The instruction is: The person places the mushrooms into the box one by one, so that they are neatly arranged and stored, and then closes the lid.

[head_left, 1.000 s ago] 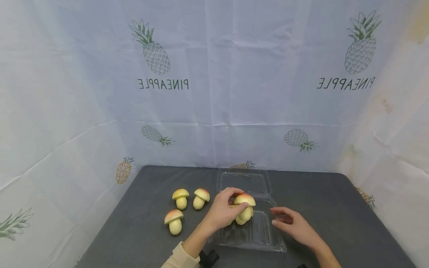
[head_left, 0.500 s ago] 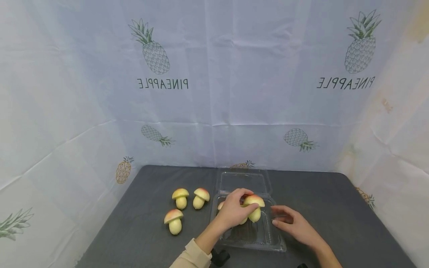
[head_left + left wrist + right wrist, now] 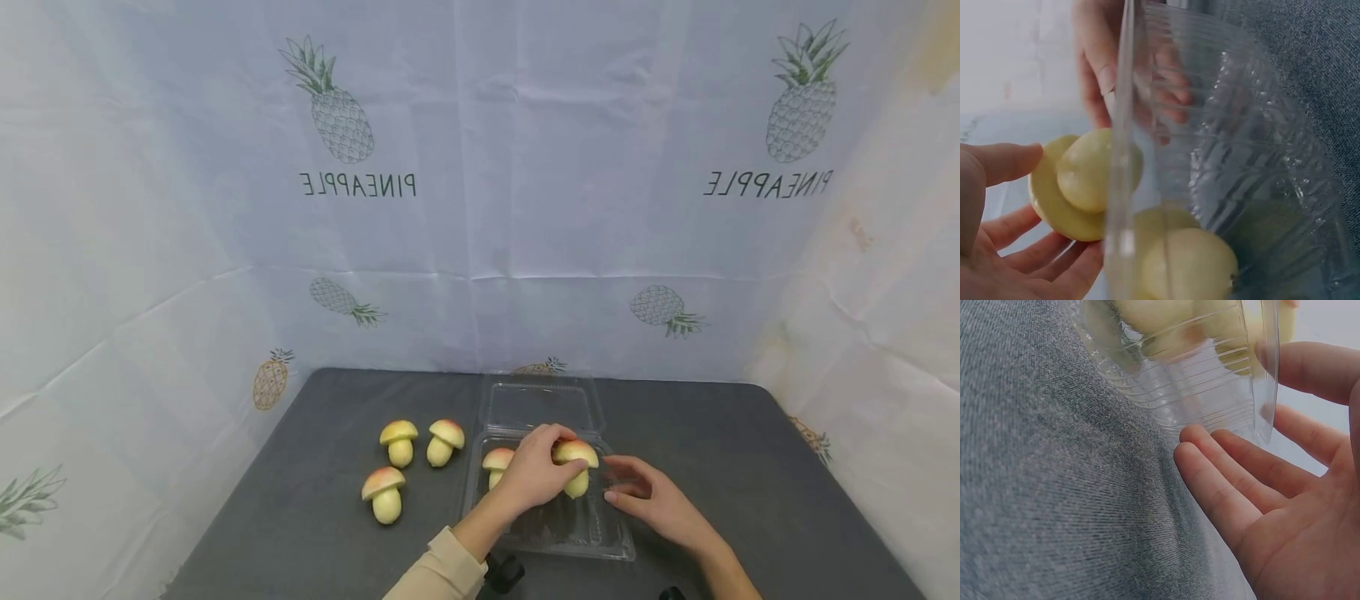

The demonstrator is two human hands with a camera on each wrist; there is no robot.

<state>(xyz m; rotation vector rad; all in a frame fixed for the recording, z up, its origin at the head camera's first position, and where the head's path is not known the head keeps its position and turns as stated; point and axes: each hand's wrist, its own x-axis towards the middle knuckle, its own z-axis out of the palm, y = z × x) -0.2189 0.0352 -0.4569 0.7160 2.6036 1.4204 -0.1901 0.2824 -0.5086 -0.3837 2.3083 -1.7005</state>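
Observation:
In the head view my left hand (image 3: 536,471) holds a mushroom (image 3: 575,458) with a reddish-yellow cap and pale stem, over the right part of a clear plastic clamshell box (image 3: 577,546). The left wrist view shows thumb and fingers around the cap of this mushroom (image 3: 1088,178), its stem toward the box wall. Another mushroom (image 3: 497,462) stands in the box, partly hidden behind my left hand. My right hand (image 3: 652,500) is at the box's right side. Its fingers (image 3: 1229,500) are mostly straight, fingertips right at the wall and thumb at the rim.
Several mushrooms lie on the dark table (image 3: 300,517) left of the box, one mushroom (image 3: 386,496) nearest the front. The box's lid (image 3: 542,406) is folded back flat behind it. A white pineapple-print cloth (image 3: 487,208) surrounds the table's back and sides.
My left hand has moved to the right across the box with the mushroom, uncovering the mushroom at the box's left. The right hand has stayed by the box's right side.

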